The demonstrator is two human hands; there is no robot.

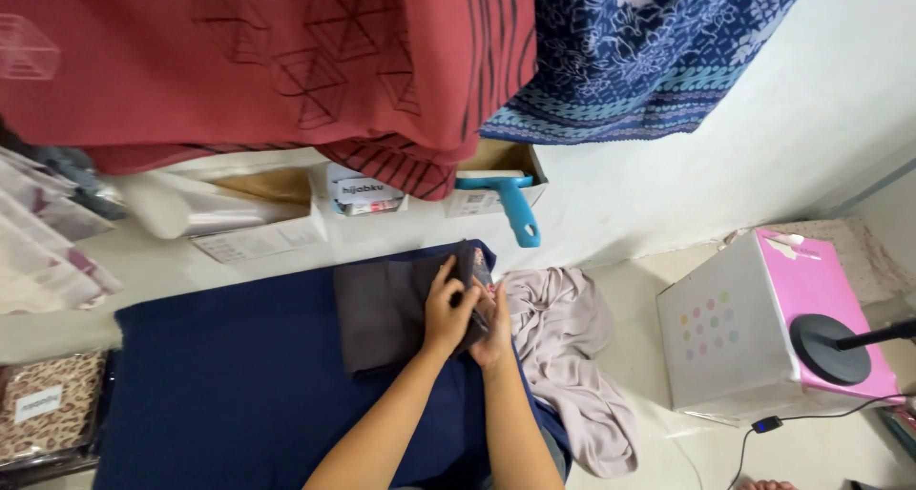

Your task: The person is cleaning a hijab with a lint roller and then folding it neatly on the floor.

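The grey cloth (386,313) is matt, smooth woven fabric, folded flat. Under it the navy mat (239,385) looks soft and dull, like felt or fleece. The mauve cloth (572,356) is thin, limp and faintly sheeny. Above hang a red fabric (239,61) with printed lines and a blue patterned fabric (649,41), both matt. The roller (510,204) handle is glossy blue plastic. The box (763,328) is smooth card, white and pink. Clear glossy plastic wraps the packets (48,232).

Folded cloth (386,313) sits on the mat (229,385), both hands (448,309) on its right edge. Crumpled fabric (572,356) lies right of that, box (754,333) further right, lint roller (510,204) on the far side.
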